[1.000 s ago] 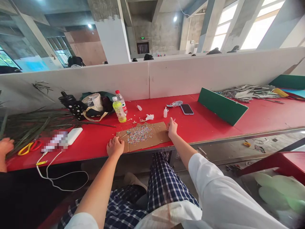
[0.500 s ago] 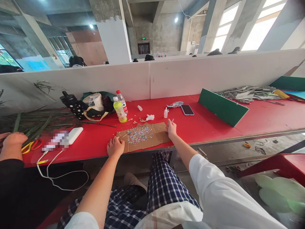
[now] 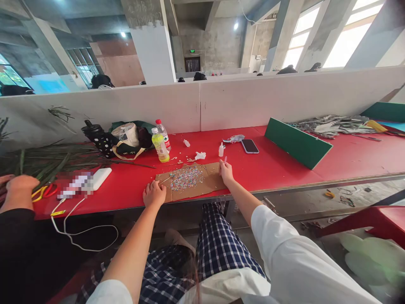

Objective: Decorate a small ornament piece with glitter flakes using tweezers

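My left hand (image 3: pixel 155 194) grips a thin stick (image 3: pixel 165 180); my right hand (image 3: pixel 225 172) pinches a pale piece (image 3: pixel 225 159). Colourful bits (image 3: pixel 187 177) lie loose on cardboard (image 3: pixel 211 181) between them, seemingly unused; no finished work shows.

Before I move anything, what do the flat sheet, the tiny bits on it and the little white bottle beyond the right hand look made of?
Flat sheet: probably cardboard; matte brown, with uneven edges.
Tiny bits: perhaps plastic or glass; multicoloured with bright specks, but too small to tell.
Little bottle: likely plastic; whitish and smooth, slightly see-through in look.
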{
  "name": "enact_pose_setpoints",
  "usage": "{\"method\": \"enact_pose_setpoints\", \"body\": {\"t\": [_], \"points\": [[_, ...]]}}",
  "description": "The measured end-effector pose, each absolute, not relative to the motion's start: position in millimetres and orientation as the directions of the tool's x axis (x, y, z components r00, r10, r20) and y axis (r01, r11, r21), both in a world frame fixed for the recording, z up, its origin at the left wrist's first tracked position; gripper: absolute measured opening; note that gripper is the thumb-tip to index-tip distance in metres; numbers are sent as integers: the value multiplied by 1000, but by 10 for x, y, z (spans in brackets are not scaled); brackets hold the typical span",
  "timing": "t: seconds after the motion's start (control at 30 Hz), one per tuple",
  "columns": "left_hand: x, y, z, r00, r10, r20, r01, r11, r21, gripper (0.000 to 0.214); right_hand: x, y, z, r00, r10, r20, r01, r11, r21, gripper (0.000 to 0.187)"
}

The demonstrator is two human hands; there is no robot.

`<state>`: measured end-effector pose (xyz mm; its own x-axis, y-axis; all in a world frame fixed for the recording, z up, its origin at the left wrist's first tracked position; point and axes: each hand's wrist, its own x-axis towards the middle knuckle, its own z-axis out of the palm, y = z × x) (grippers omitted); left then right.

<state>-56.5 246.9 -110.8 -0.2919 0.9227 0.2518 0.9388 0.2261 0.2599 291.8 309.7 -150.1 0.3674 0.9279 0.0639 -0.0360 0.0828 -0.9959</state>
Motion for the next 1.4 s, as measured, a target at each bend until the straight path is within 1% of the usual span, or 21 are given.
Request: {"method": "enact_pose_setpoints", "body": {"t": [0.2, 0.37, 0.6, 1.07, 1.4], "points": [[-563, 2469, -1123, -294, 924, 246, 938, 230, 259, 44, 2937, 3102, -1483, 324, 942, 86, 45, 76, -996, 33], [-565, 2466, -1129, -289, 924, 251, 940, 225, 257, 44, 2902, 3100, -1481, 275, 959, 73, 92, 49, -994, 33], [-577, 2467, -1142, -289, 926, 243, 940, 227, 254, 45, 2884, 3077, -1477, 248, 966, 71, 147, 35, -989, 32], [-573, 2442, -1082, -286, 924, 252, 941, 223, 253, 43, 2860, 3034, -1454, 263, 964, 39, 201, -15, -980, 33], [-551, 2425, -1011, -293, 929, 225, 939, 236, 251, 44, 2847, 3009, -1433, 267, 963, 24, 175, -24, -984, 32]]}}
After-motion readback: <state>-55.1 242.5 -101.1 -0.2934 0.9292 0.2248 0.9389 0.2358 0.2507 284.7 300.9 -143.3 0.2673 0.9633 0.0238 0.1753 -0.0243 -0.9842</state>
